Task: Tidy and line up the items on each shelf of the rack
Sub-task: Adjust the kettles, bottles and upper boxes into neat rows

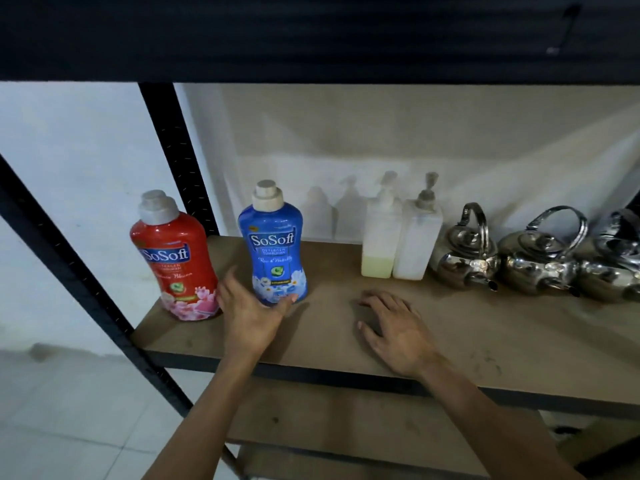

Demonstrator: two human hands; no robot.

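On the brown shelf (pixel 485 327) a red SoSoft detergent bottle (pixel 175 258) stands upright at the left end. A blue SoSoft bottle (pixel 273 247) stands upright just right of it. My left hand (pixel 251 310) cups the base of the blue bottle, thumb on its right side and fingers spread at its left. My right hand (pixel 391 327) lies flat on the bare shelf, fingers apart, holding nothing. Two white pump bottles (pixel 401 237) stand side by side at the back. Three shiny steel kettles (pixel 533 258) sit in a row to the right.
A black upright post (pixel 173 150) runs behind the red bottle, and a black diagonal frame bar (pixel 69 271) crosses at the left. A dark upper shelf (pixel 311 36) overhangs. A lower shelf (pixel 346 427) lies below. White wall and tiled floor are at the left.
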